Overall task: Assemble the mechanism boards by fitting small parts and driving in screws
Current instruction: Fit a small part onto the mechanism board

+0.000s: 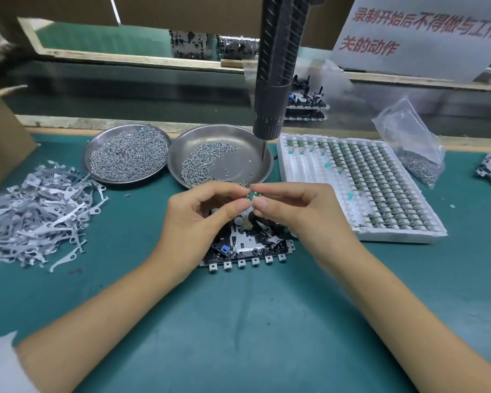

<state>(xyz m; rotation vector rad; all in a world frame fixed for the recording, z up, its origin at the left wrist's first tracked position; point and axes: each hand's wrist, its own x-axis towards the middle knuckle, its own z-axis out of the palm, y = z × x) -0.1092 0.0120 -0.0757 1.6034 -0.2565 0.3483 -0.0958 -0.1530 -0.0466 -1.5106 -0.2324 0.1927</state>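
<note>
While both hands meet above the green mat [238,321], the left hand [201,219] and right hand [301,211] pinch one small green-and-metal part [251,196] between thumbs and forefingers, their other fingers loosely curled; it is too small to tell which way it points. Beneath them lies the mechanism board [247,248], black plastic with bright stamped metal, its long axis running left to right and a row of square tabs along its near edge; a small blue piece sits on its left portion. Overhead hangs a ribbed black electric screwdriver [278,66], upright, its thin bit pointing down over the right steel dish [238,137], which is round, shallow and partly strewn with screws; the left steel dish [97,148] holds a fuller heap. A white foam tray [295,177] at right carries rows of green parts; flat grey metal levers [37,214] lie piled at left; a clear plastic bag [408,137] of screws slumps beyond the tray.
</note>
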